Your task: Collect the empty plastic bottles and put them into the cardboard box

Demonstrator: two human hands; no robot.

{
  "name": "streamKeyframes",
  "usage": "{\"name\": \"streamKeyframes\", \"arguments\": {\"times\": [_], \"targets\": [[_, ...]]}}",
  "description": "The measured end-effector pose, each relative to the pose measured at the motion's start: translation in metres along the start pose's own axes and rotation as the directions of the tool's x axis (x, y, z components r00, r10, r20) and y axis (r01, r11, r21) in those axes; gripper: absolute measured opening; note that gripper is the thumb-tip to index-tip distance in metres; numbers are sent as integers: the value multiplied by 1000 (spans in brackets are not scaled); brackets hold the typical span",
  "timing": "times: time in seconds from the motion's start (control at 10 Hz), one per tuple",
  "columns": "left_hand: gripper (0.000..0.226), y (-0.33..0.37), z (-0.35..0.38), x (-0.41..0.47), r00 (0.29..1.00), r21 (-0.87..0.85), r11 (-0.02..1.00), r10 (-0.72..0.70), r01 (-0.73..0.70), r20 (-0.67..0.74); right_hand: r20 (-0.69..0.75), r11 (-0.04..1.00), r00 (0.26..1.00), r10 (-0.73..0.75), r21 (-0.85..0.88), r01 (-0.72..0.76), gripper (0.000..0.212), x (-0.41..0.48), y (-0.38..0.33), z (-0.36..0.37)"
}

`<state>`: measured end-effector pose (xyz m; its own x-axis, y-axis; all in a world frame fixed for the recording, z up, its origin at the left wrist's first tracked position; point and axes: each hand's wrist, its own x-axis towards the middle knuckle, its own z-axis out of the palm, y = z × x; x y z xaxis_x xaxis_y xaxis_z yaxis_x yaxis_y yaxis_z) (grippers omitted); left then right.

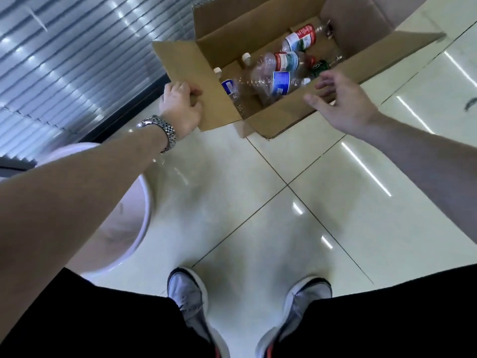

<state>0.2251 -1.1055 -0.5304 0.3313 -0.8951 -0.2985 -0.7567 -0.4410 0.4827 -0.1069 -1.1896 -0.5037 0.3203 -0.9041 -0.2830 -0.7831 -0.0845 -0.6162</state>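
Nearest me I see two grey-and-white sports shoes point(191, 303) planted on the glossy cream floor tiles point(258, 202), with a white round plastic bin point(134, 228) just beside the left forearm. Farther out, my left hand point(180, 107), with a silver metal wristwatch point(161, 131) on its wrist, is closed on the near flap of the open brown cardboard box point(284, 117), while my right hand point(343, 102) hovers spread and empty over the box's near edge. Inside the box I count several clear empty plastic bottles point(273, 73) lying on their sides, with red, blue and green labels.
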Motion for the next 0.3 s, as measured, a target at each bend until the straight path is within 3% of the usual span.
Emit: {"name": "streamKeyframes", "arguments": {"times": [0.3], "targets": [[32, 61, -112, -76, 981, -103, 987, -108, 126, 162, 80, 967, 978, 190, 159, -201, 73, -52, -100, -53]]}}
